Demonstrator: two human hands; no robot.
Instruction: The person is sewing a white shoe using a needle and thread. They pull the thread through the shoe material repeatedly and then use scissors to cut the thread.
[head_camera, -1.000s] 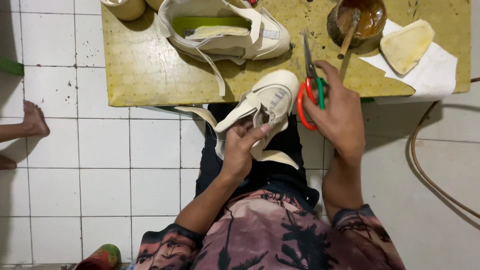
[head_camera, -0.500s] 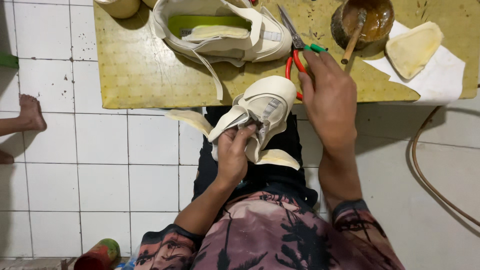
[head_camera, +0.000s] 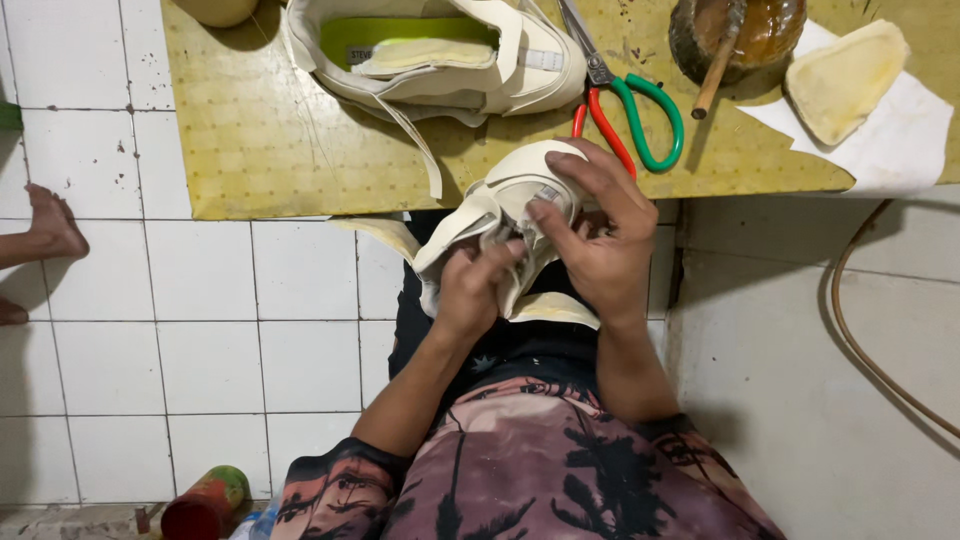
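Note:
I hold a cream shoe upper (head_camera: 500, 205) over my lap, just off the front edge of a low yellow table (head_camera: 270, 150). My left hand (head_camera: 475, 290) grips it from below. My right hand (head_camera: 595, 235) is wrapped over its top, fingers pressing the heel part. Scissors with one red and one green handle (head_camera: 625, 110) lie on the table just beyond my right hand. A second cream shoe with a green insole (head_camera: 430, 50) lies further back on the table.
A brown bowl of glue with a stick in it (head_camera: 735, 35) stands at the table's back right, beside a cream sole piece (head_camera: 845, 80) on white paper. Another person's bare foot (head_camera: 50, 225) rests on the white tiles at left. A hose (head_camera: 860, 340) curves at right. A red-green can (head_camera: 205, 500) lies near my left.
My right hand carried the scissors to the table, set them down there, and came back onto the shoe upper. My left hand kept its hold.

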